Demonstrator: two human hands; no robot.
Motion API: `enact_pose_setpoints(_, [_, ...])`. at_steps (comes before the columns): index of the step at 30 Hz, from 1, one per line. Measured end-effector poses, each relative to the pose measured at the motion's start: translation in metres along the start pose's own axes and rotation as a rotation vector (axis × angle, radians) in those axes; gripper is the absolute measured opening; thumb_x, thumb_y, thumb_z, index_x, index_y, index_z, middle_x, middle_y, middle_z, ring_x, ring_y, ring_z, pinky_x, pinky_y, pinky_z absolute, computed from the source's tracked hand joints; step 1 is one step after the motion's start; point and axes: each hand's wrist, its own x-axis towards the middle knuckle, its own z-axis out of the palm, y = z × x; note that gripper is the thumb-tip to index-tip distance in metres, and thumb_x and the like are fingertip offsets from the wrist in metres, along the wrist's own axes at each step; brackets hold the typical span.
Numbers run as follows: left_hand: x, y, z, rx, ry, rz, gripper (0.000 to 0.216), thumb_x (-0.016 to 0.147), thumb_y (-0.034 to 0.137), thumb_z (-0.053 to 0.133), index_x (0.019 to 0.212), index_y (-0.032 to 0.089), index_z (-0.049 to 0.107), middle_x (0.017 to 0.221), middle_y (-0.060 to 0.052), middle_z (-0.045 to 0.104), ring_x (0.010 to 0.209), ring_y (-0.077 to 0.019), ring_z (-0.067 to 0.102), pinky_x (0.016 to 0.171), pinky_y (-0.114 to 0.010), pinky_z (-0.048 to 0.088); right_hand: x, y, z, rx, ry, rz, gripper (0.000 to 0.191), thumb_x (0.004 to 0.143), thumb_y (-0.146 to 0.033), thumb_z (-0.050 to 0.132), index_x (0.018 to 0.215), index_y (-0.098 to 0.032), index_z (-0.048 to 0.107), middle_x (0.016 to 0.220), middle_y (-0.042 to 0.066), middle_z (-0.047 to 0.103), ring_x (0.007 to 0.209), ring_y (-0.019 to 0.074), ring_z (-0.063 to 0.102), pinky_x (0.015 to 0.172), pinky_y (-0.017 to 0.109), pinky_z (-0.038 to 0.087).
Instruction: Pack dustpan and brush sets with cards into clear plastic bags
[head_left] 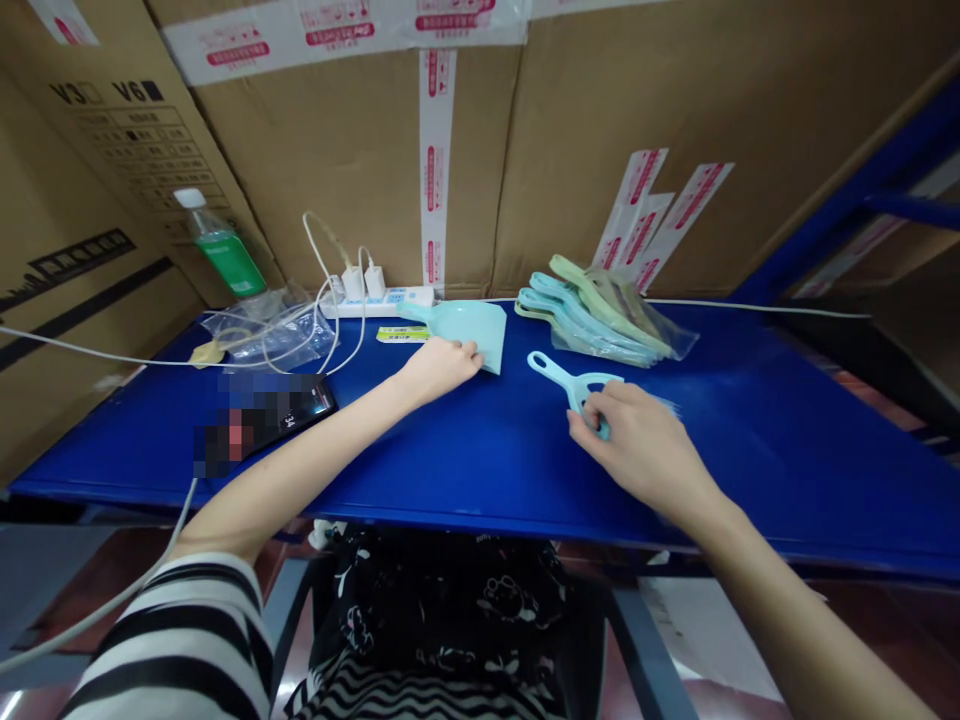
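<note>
A small light-blue dustpan (469, 318) lies on the blue table, its handle pointing left. My left hand (442, 366) is closed with curled fingers at its near edge; the fingertips are partly hidden. To the right, my right hand (637, 430) grips a light-blue hand brush (559, 374) by its wide part. The looped handle of this brush points up and left, and pale bristles show faintly past my fingers. Behind it rests a stack of blue and green brushes (592, 310), with clear plastic wrap around some of them.
A phone (300, 408) lies at the left, partly blurred out. A white power strip (390, 299) with chargers and cables stands at the back. Crumpled plastic bags (277, 335) and a green-labelled bottle (225, 252) are back left. Cardboard boxes (360, 160) wall off the rear.
</note>
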Motion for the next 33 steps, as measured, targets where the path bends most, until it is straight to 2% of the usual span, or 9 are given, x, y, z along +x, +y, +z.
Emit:
enact_pose_setpoints(5, [-0.045,0.023,-0.001,-0.002,0.039,0.114,0.023,0.090,0.001,0.042,0.086,0.011,0.062,0.075,-0.007,0.060,0.069,-0.0183,0.062,0.053,-0.027,0.042,0.026,-0.022,0.002,0.120,0.021,-0.039,0.034,0.083,-0.031,0.048,0.057,-0.025,0.027,0.059,0.001,0.043,0.059,0.0187,0.048,0.055,0.030,0.033])
enact_pose_setpoints(10, [-0.077,0.049,0.011,-0.044,0.300,0.280,0.026,0.091,0.002,0.040,0.079,0.011,0.061,0.067,-0.004,0.058,0.060,-0.0163,0.059,0.047,-0.027,0.042,0.053,-0.054,0.010,0.137,-0.119,-0.086,0.033,0.080,-0.024,0.053,0.056,-0.024,0.031,0.060,0.001,0.046,0.063,0.0182,0.050,0.058,0.029,0.036])
enact_pose_setpoints(13, [-0.089,0.042,0.009,-0.137,0.414,0.306,0.025,0.097,0.011,0.039,0.089,0.011,0.063,0.069,-0.002,0.060,0.058,-0.0130,0.058,0.051,-0.025,0.045,0.064,-0.073,0.013,0.084,-0.213,-0.131,0.030,0.082,-0.022,0.054,0.056,-0.022,0.040,0.064,0.002,0.052,0.068,0.0194,0.054,0.062,0.030,0.039])
enact_pose_setpoints(16, [-0.095,0.008,0.002,-0.171,0.375,0.158,0.032,0.101,0.029,0.036,0.091,0.015,0.064,0.078,-0.003,0.064,0.063,-0.0122,0.061,0.057,-0.025,0.048,0.072,-0.088,0.013,0.017,-0.302,-0.185,0.026,0.085,-0.024,0.055,0.060,-0.020,0.052,0.069,0.005,0.058,0.072,0.0214,0.058,0.067,0.032,0.043])
enact_pose_setpoints(19, [-0.097,-0.031,0.001,-0.171,0.219,-0.240,0.035,0.100,0.034,0.036,0.093,0.015,0.065,0.089,-0.007,0.067,0.075,-0.0167,0.065,0.063,-0.027,0.049,0.078,-0.098,0.015,-0.002,-0.338,-0.219,0.026,0.088,-0.027,0.054,0.064,-0.019,0.059,0.073,0.008,0.062,0.074,0.0236,0.060,0.069,0.034,0.045])
enact_pose_setpoints(21, [-0.097,-0.047,0.006,-0.253,0.084,-0.367,0.036,0.100,0.035,0.035,0.093,0.015,0.064,0.090,-0.007,0.068,0.075,-0.0177,0.066,0.063,-0.027,0.048,0.082,-0.105,0.018,0.002,-0.351,-0.237,0.026,0.089,-0.027,0.053,0.067,-0.018,0.062,0.075,0.010,0.064,0.076,0.0251,0.062,0.070,0.036,0.046])
enact_pose_setpoints(24, [-0.097,-0.051,0.016,-0.460,-0.010,-0.383,0.038,0.101,0.035,0.031,0.086,0.016,0.060,0.080,-0.004,0.067,0.071,-0.0168,0.065,0.063,-0.026,0.046,0.085,-0.112,0.024,0.017,-0.398,-0.271,0.025,0.092,-0.028,0.052,0.074,-0.016,0.066,0.080,0.012,0.066,0.082,0.0268,0.063,0.074,0.036,0.047])
enact_pose_setpoints(28, [-0.098,-0.043,0.026,-0.632,0.024,-0.442,0.033,0.100,0.035,0.034,0.080,0.018,0.054,0.067,0.000,0.062,0.061,-0.0159,0.061,0.059,-0.026,0.042,0.084,-0.110,0.032,0.071,-0.437,-0.343,0.024,0.095,-0.029,0.052,0.078,-0.015,0.064,0.082,0.010,0.063,0.085,0.0257,0.061,0.076,0.036,0.047])
enact_pose_setpoints(33, [-0.099,-0.041,0.032,-0.808,0.086,-0.422,0.026,0.097,0.030,0.039,0.112,0.016,0.055,0.063,0.004,0.057,0.050,-0.0126,0.053,0.055,-0.025,0.041,0.080,-0.085,0.037,0.300,-0.375,-0.493,0.018,0.095,-0.025,0.053,0.079,-0.018,0.057,0.081,0.005,0.059,0.078,0.0205,0.057,0.072,0.034,0.048])
